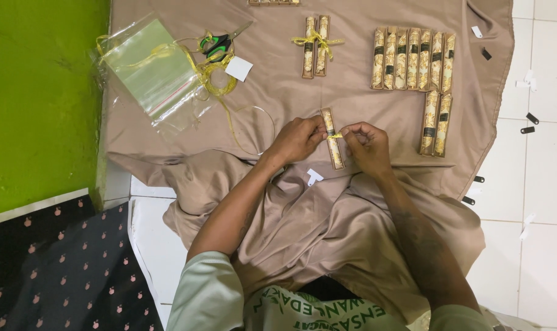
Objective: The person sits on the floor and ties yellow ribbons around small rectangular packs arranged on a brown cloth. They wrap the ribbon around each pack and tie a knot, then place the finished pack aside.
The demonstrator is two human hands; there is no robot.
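1. Head view: a tan cloth (278, 92) covers the floor and the person's lap.
2. A stack of clear plastic bags (146, 70) lies at its left, beside green-handled scissors (216, 46).
3. A row of gold boxes (413, 59) lies at the right; a tied pair (315, 46) sits in the middle.
4. One gold box (333, 147) lies between the hands.
5. The left hand (298, 140) and right hand (367, 146) each pinch the yellow ribbon (334, 135) crossing it.
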